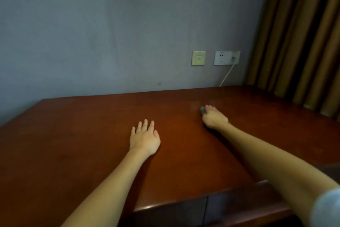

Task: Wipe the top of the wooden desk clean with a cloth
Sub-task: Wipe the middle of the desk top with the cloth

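Observation:
The reddish-brown wooden desk (92, 134) fills the lower half of the head view, its top shiny. My left hand (144, 137) lies flat on the desk near the middle, fingers spread and straight. My right hand (214, 117) reaches further back and to the right, pressing down on a small grey cloth (202, 110). Only a corner of the cloth shows past the fingers at the hand's left side; the rest is hidden under the palm. The right hand is slightly blurred.
A grey wall (110, 33) runs along the desk's back edge. Two wall plates (198, 58) (226, 57) sit above the back right, with a white cable (227, 75) dropping to the desk. Brown striped curtains (303, 33) hang at the right. The desk's front edge (184, 202) curves below.

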`<state>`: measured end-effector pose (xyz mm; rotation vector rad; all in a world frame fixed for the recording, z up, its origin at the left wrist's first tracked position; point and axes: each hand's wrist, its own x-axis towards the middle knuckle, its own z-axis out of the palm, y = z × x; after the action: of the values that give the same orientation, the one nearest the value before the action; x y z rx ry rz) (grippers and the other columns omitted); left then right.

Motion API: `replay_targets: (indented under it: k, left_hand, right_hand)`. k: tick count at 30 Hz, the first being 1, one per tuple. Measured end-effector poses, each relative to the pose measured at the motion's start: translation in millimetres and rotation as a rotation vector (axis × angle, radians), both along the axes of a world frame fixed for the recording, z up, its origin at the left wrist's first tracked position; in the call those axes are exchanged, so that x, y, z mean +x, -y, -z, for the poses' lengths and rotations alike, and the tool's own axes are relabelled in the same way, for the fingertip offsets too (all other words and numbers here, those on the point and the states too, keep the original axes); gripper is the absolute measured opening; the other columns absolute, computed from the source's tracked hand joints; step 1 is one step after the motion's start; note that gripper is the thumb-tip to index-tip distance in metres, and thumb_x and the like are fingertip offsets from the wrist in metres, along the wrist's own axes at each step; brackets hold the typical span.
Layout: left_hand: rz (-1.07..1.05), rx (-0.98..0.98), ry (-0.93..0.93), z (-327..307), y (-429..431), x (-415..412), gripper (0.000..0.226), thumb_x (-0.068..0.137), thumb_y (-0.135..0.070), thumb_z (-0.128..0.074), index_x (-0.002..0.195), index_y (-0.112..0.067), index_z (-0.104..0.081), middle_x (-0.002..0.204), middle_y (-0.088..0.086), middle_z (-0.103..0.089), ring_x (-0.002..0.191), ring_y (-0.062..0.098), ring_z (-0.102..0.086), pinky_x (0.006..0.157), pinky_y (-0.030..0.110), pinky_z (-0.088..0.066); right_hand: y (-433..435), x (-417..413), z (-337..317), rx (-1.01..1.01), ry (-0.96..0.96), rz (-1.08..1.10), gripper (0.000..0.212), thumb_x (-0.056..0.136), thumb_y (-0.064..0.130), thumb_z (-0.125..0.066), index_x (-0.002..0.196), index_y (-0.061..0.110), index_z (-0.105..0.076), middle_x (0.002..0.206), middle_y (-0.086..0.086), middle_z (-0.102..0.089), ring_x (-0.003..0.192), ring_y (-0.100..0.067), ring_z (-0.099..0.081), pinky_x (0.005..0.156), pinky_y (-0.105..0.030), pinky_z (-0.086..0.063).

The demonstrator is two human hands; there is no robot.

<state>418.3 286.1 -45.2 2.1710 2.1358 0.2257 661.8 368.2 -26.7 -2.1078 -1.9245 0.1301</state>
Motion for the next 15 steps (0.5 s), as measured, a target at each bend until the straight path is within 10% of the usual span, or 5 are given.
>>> replay_targets:
  k: [9,15]
  left_hand:
    - [-0.011,-0.004,0.022,-2.2,52.0,4.4,0.053,0.103,-0.034,-0.013,0.154,-0.021,-0.006,0.161,0.002,0.0,0.149,0.02,0.0,0.121,0.039,-0.002]
    - [-0.014,0.003,0.016,-0.1,49.9,4.5,0.053,0.103,-0.035,-0.014,0.154,-0.021,-0.005,0.161,0.004,0.001,0.149,0.021,0.0,0.121,0.04,-0.002]
  right_hand:
    - [142.9,-67.3,7.7,0.0,0.079,-0.546,0.052,0.103,0.029,-0.027,0.153,0.018,-0.013,0.159,0.002,-0.013,0.147,-0.011,-0.01,0.116,-0.022,-0.006]
    - [142.6,64.3,1.5,-0.044,0.022,-0.289,0.052,0.103,0.029,-0.033,0.151,0.019,-0.018,0.158,0.002,-0.017,0.145,-0.011,-0.017,0.114,-0.02,-0.011]
